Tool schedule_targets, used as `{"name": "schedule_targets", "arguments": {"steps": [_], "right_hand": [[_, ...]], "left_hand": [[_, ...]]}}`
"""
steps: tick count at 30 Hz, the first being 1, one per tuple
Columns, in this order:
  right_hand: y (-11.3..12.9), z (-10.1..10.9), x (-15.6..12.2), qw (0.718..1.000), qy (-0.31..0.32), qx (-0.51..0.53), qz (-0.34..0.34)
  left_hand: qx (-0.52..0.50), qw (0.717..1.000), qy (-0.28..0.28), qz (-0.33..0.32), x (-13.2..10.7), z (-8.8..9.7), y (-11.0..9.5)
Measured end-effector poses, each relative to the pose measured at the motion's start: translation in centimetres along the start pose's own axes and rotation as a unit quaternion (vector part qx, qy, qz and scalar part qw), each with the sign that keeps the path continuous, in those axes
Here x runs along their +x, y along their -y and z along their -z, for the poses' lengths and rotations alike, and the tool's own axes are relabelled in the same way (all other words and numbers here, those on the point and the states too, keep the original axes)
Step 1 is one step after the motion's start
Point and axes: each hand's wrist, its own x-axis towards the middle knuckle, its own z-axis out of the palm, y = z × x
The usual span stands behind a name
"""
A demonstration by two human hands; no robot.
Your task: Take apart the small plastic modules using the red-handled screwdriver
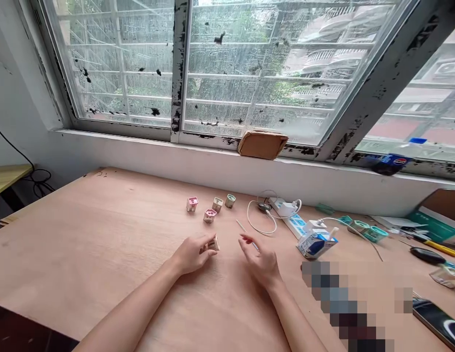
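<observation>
Head cam view, looking down at a plywood tabletop [102,234] in front of a big grimy window [267,73]. The left hand [190,254] is mostly closed, fingers pinching a little square block [212,243] with a hole in it, tan as far as I can tell, partly hidden by the fingers. The right hand [260,261] is loosely open with curled fingers, holding nothing I can make out, just beside a thin pale stick [246,233] lying toward the middle of the frame. I can't tell if the fingertips actually touch it. Up ahead of the hands sit four more small blocks: two pink ones [192,204], one tan [217,204] and one with a greenish top [230,201]. Over to the right there's a white power strip [288,217] with a looped white cable [260,220], a blue and white carton [317,243] tipped at an angle, and teal plastic pieces [374,233]. Further right, near the edge, are a yellow-handled tool [438,248] and a phone [438,322], with a blurred patch [352,303] beside them. A cardboard scrap [263,144] sits on the window ledge at top center.
</observation>
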Motion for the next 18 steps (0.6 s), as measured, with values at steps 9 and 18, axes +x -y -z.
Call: {"name": "schedule_targets", "arguments": {"steps": [9, 18], "right_hand": [[3.6, -2.5, -1.1, 0.945, 0.217, 0.237, -0.052], [2.7, -2.6, -1.0, 0.939, 0.214, 0.257, -0.081]], "left_hand": [[-0.041, 0.999, 0.023, -0.001, -0.3, -0.2, -0.4], [-0.044, 0.998, 0.036, 0.017, -0.2, 0.0, -0.3]]}}
